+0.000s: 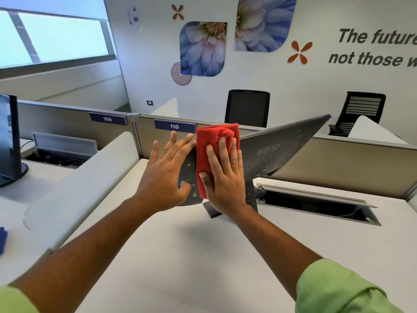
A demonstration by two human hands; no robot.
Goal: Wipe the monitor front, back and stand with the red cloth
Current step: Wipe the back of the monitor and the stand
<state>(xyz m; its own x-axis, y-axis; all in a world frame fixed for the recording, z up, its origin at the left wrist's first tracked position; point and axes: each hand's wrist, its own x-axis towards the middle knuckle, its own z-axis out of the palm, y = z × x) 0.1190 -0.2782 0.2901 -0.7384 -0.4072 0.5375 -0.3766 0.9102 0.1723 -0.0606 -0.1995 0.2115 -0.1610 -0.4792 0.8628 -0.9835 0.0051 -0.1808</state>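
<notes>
Two hands work on the back of one monitor, which stands on the desk.

The left hand, fingers straight, braces the panel's left edge; the right hand presses one red cloth flat against the back of the monitor, fingers spread. Hard pushing could tip the monitor on its stand, or drag grit across the speckled surface. Behind, two chairs stand empty.

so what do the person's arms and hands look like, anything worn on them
Both forearms are bare, with light green sleeves pushed up near the elbows. The left hand and the right hand wear no gloves, and no rings, watch or bracelets show on either.
</notes>
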